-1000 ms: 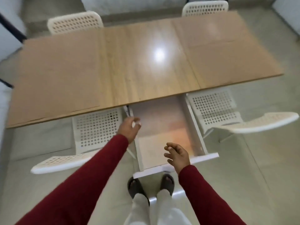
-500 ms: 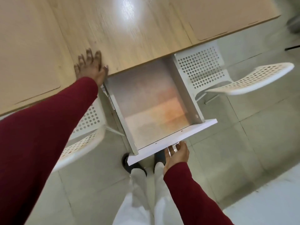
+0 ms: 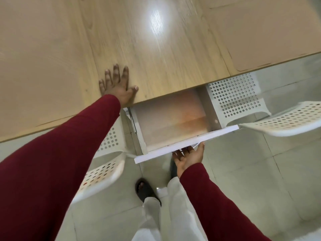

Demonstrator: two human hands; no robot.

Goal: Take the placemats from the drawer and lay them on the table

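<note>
Two tan placemats lie flat on the wooden table (image 3: 156,70), one on the left (image 3: 43,66) and one at the far right (image 3: 260,32). The white drawer (image 3: 185,145) under the table's near edge stands partly out, and its visible inside holds nothing. My left hand (image 3: 116,86) rests palm down on the table top just left of the drawer, fingers spread. My right hand (image 3: 188,156) is below the drawer's front panel with straight fingers touching the panel by its small metal handle; the fingertips are hidden behind the panel.
White perforated chairs stand on both sides of the drawer, one at the left (image 3: 104,169) under my left arm and one at the right (image 3: 278,119). My legs and a dark sandal (image 3: 145,190) are on the pale tiled floor right below the drawer.
My left hand went from the drawer's side up onto the table top. My right hand dropped to the drawer front, and the drawer has slid further in under the table.
</note>
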